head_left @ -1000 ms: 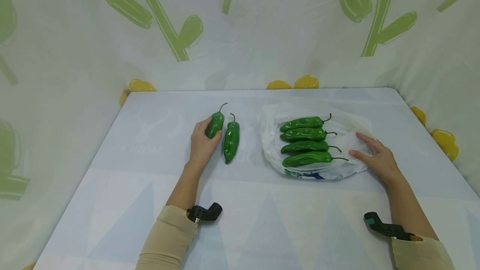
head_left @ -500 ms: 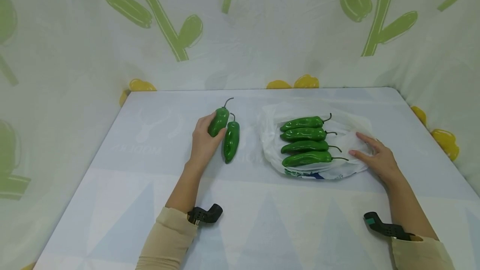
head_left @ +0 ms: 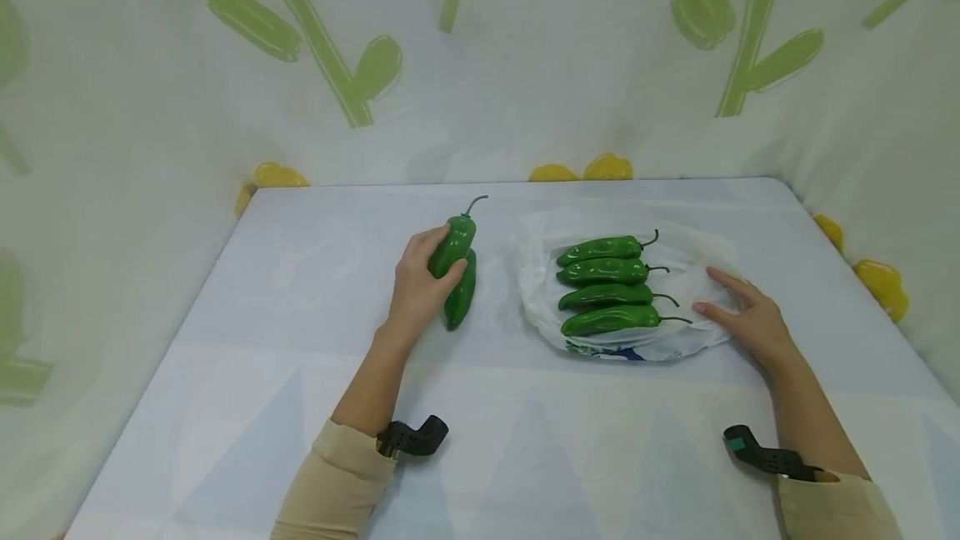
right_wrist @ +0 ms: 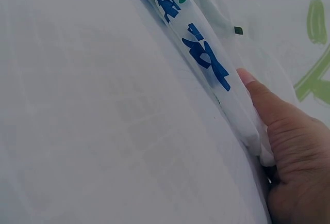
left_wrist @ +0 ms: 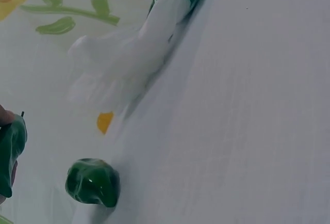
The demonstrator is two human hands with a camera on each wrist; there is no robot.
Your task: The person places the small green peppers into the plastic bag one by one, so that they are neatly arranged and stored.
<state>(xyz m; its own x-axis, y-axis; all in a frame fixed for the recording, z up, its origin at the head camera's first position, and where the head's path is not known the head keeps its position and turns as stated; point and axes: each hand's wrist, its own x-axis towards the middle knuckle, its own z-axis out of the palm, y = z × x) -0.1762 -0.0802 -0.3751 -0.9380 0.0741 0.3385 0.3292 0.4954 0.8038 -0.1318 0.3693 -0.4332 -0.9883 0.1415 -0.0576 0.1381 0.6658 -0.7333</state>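
With thumb and fingers, my left hand (head_left: pixel 423 277) grips a glossy green chili pepper (head_left: pixel 453 244), its stem pointing away. In the left wrist view this held pepper (left_wrist: pixel 11 149) shows only at the left edge. Right beside and partly behind it lies a second green pepper (head_left: pixel 461 297) on the table. My right hand (head_left: pixel 752 325) rests at the right edge of a white plastic bag (head_left: pixel 534 286), thumb and fingers spread apart. Several green peppers (head_left: pixel 606 271) lie side by side on the bag, stems to the right. The right wrist view shows the thumb against the bag (right_wrist: pixel 237 105).
The table (head_left: pixel 525 440) has a pale cloth with faint blue triangles. Behind it hangs a white curtain (head_left: pixel 562 65) printed with green plants. Black wrist cameras sit on the left wrist (head_left: pixel 412 436) and the right wrist (head_left: pixel 765 455).
My left hand has moved right with its pepper, lifting it a little and bringing it over the top of the other loose pepper. The right hand stays at the bag's edge.
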